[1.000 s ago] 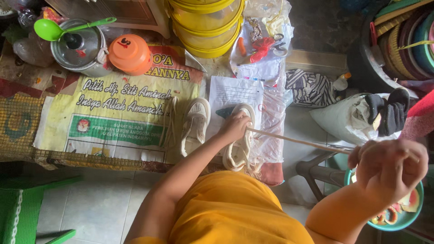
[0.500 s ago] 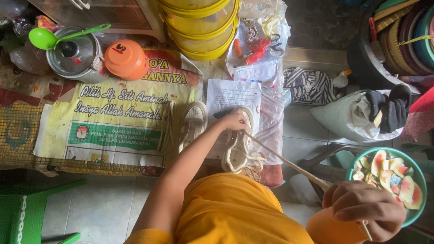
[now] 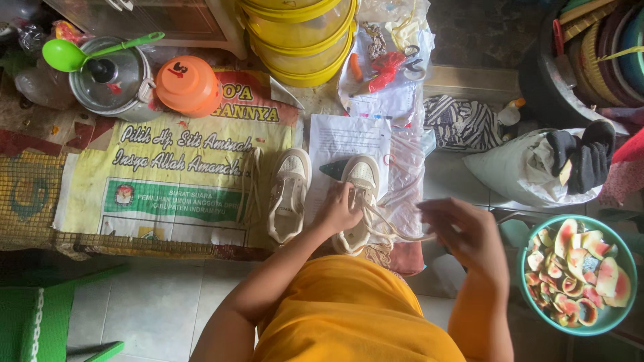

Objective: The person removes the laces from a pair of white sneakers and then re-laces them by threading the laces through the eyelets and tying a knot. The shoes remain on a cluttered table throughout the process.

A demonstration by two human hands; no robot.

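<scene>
Cream lace [image 3: 392,231] ran from the shoe [image 3: 357,204] on the paper sheet [image 3: 342,141] to your right hand [image 3: 469,234], fingers loosely curled around it. Your left hand [image 3: 340,209] pressed down, closed over the shoe's middle. Its unlaced mate [image 3: 288,194] lay just beside; a green bowl of fruit rinds [image 3: 578,275] sat near your right wrist.

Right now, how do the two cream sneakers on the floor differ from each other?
The left sneaker lies untouched, its lace spread loose on the banner beside it. The right sneaker rests on a white paper sheet, pinned by the left hand, and its lace runs out toward the right hand. Both are cream, toes pointing away.
</scene>
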